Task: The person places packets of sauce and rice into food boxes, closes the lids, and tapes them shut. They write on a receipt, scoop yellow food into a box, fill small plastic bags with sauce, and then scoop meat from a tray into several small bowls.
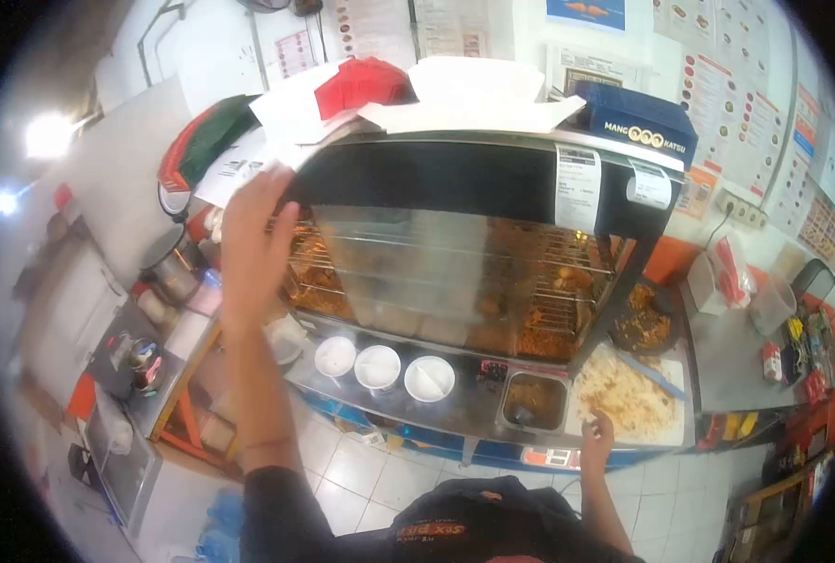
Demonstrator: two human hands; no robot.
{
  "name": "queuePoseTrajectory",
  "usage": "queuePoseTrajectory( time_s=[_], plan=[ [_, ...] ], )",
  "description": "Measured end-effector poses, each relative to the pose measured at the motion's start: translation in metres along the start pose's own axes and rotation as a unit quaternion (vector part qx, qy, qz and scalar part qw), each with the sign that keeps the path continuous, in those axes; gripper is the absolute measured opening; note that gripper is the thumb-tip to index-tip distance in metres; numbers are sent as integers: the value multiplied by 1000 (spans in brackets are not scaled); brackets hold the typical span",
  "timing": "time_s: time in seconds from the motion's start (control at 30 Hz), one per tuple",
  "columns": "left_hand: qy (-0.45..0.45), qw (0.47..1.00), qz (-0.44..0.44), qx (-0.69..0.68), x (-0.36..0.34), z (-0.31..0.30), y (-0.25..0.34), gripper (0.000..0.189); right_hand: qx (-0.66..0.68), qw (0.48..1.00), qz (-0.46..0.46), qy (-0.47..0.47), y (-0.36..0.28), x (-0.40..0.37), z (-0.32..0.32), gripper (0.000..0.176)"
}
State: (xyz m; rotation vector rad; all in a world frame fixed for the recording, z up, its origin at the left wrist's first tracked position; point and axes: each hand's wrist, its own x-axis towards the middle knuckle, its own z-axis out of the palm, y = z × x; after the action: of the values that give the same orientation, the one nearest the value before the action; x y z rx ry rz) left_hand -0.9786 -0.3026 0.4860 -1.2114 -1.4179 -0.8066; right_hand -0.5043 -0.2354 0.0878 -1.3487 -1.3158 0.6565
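My left hand (256,235) is raised at the left end of the glass-fronted warming cabinet (417,258), its fingers spread and pointing up, near the papers on top. My right hand (597,433) is low, at the left edge of the crumb-covered white board (643,399); its fingers are curled, and whatever they may hold is too small to make out. A long knife-like blade (654,375) lies across the board. Left of the board is a metal tray (536,402) with brown contents. White bowls (377,367) stand on the ledge before the cabinet.
Receipts (578,188) hang on the cabinet front. A dark blue box (638,122) and a red box (361,86) sit on top. A wok-like pan of food (644,324) is at the right. A metal pot (171,266) stands left. A side counter (732,324) holds containers.
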Motion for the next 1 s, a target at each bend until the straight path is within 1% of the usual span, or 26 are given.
queuePoseTrajectory(
  time_s=[0.03, 0.07, 0.1, 0.13, 0.17, 0.2, 0.23, 0.27, 0.3, 0.33, 0.4, 0.43, 0.47, 0.53, 0.57, 0.63, 0.67, 0.7, 0.73, 0.77, 0.8, 0.83, 0.87, 0.93, 0.97, 1.0],
  plan=[
    [-91, 985, -26, -144, 0, 8, -28, 33, -18, 1000, 1, 22, 3, 3, -6, 34],
    [-182, 940, -47, -285, 4, 13, -45, 32, -13, 1000, 0, 26, 2, 6, -10, 34],
    [-217, 933, -103, -269, 17, 4, -46, 28, -10, 999, 26, 38, 2, 5, -15, 33],
    [-219, 931, -97, -274, 28, -1, -50, 28, -9, 997, 55, 53, 3, 2, -21, 33],
    [-224, 937, -57, -263, 36, -4, -56, 27, -17, 997, 40, 70, 9, 2, -24, 33],
    [-228, 940, -16, -255, 43, -2, -63, 25, -22, 995, 48, 81, 12, 2, -26, 33],
    [-231, 936, -9, -267, 49, 2, -77, 25, -3, 995, 52, 87, 14, 2, -27, 32],
    [-289, 909, -79, -290, 57, 9, -95, 28, 16, 994, 55, 92, 15, 2, -29, 31],
    [-345, 874, -149, -308, 64, 12, -102, 32, 8, 994, 60, 89, 16, 4, -31, 30],
    [-349, 872, -143, -312, 69, 12, -99, 32, 6, 993, 65, 95, 13, 4, -32, 30],
    [-361, 859, -64, -358, 74, 6, -95, 39, 28, 994, 69, 79, 6, 6, -30, 31],
    [-385, 863, -47, -324, 76, 5, -92, 42, 29, 994, 82, 69, 5, 7, -30, 32],
    [-386, 863, -46, -323, 77, 5, -90, 42, 30, 994, 84, 68, 5, 8, -28, 32],
    [-414, 845, -118, -317, 79, 4, -88, 40, 32, 995, 73, 59, 6, 11, -25, 32],
    [-415, 845, -119, -317, 79, 6, -94, 40, 31, 995, 73, 58, 6, 11, -24, 32],
    [-364, 834, -188, -369, 78, 16, -115, 40, 28, 997, 60, 41, 4, 12, -22, 31],
    [-364, 834, -190, -370, 77, 24, -122, 40, 26, 997, 59, 40, 4, 13, -22, 31],
    [-271, 914, -125, -273, 79, 28, -119, 37, 26, 997, 58, 36, 3, 13, -21, 31],
    [-171, 969, -57, -168, 80, 29, -117, 35, 27, 997, 57, 32, 2, 14, -20, 30],
    [-171, 969, -58, -167, 75, 30, -114, 35, 27, 998, 57, 31, 1, 14, -18, 30],
    [-141, 986, 25, -84, 72, 20, -83, 32, 25, 998, 58, 29, -1, 15, -17, 30],
    [-109, 988, 108, 0, 71, 14, -66, 30, 23, 998, 59, 28, -2, 14, -16, 30],
    [-110, 988, 107, 0, 67, 17, -69, 30, 22, 998, 58, 26, -1, 14, -15, 30],
    [-83, 994, 72, 19, 54, 31, -76, 27, 27, 998, 58, 9, 2, 14, -13, 31],
    [-82, 994, 72, 20, 47, 36, -77, 27, 28, 998, 58, 9, 1, 14, -11, 31],
    [-9, 995, 81, 56, 42, 39, -74, 26, 31, 998, 55, 9, 0, 13, -9, 31]
  ],
)
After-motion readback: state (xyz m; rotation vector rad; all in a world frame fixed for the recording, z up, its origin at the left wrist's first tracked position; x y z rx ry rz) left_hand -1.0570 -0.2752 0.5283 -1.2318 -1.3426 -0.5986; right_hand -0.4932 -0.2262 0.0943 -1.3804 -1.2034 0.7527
